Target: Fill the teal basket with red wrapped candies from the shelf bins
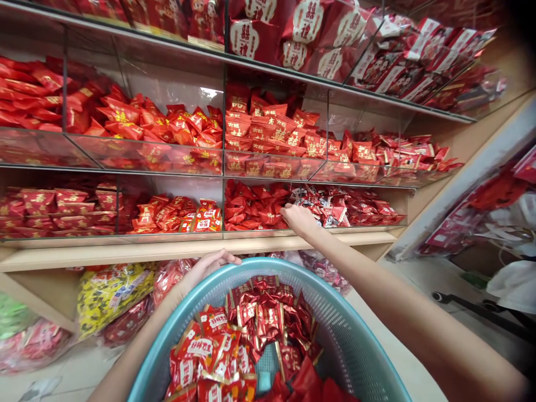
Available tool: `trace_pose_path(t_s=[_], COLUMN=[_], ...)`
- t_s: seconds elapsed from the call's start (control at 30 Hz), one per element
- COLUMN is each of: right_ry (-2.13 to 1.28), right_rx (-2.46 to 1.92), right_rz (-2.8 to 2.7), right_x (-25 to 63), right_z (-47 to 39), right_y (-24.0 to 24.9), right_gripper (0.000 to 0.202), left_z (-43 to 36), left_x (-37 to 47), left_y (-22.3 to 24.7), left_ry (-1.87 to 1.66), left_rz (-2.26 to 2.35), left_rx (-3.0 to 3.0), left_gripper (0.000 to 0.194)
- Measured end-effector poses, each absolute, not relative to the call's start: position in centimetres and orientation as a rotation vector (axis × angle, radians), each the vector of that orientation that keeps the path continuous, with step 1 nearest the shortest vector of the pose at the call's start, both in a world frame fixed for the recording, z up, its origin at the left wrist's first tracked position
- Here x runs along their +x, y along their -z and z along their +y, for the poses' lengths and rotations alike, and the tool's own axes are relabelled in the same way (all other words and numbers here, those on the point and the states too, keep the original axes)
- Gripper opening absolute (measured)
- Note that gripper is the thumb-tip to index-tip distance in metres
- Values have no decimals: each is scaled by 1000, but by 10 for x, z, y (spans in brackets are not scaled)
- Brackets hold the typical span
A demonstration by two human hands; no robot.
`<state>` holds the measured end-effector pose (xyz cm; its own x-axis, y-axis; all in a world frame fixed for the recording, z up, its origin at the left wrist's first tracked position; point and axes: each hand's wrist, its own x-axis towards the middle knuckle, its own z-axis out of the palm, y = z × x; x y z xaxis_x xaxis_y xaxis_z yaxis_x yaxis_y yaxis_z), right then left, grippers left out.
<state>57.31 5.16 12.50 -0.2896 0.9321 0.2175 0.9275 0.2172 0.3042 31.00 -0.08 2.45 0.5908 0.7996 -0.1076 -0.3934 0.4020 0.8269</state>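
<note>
Opening upward, teal basket (347, 329)

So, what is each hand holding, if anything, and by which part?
The left hand holds the basket by its far rim. Whether the right hand, at the packets, holds one cannot be told.

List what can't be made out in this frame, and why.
All in the head view:
Right hand: whether it holds a packet; its curled fingers hide their tips.
Teal perforated plastic basket: near rim, cut off by the bottom edge.
Basket's floor: mostly hidden under shiny red foil packets.
Small print on red-black-white wrapped packets: too small.
</note>
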Motion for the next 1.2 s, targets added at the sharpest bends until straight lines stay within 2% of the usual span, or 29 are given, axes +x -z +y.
trace_pose_path(t_s=[0.1, 0.2, 0.33, 0.5, 0.57, 0.67, 1.0, 1.1, 1.2], right_ry=[-538, -273, -99, -391, -540, -716, -910, -773, -265], right_rx=[1998, 2117, 1853, 1329, 1279, 1302, 1162, 1126, 1416], right_rz=[2566, 2815, 3288, 3355, 3276, 3217, 3218, 3298, 3471], right_x=[578, 580, 566, 534, 525, 520, 536, 540, 532], right_z=[41, 25, -8, -42, -45, -41, -37, -34, -34], right_y=[-132, -132, -117, -92, -86, -82, -70, -68, -64], right_gripper=[22, 20, 19, 21, 20, 18, 23, 25, 24], left_z=[-1, -2, -3, -7, -8, -8, -13, -13, -11], left_x=[310, 311, 313, 310, 305, 298, 308, 308, 307], left_y=[-25, -25, -27, -22, -17, -12, -33, -33, -29], left_ry=[-793, -804, -817, -725, -758, -837, -664, -658, -688], left_rz=[532, 534, 529, 553, 589, 706, 680, 678, 689], left_rx=[866, 888, 919, 874, 889, 979, 1054, 1060, 1061], left_gripper=[28, 28, 30, 42, 39, 24, 18, 18, 21])
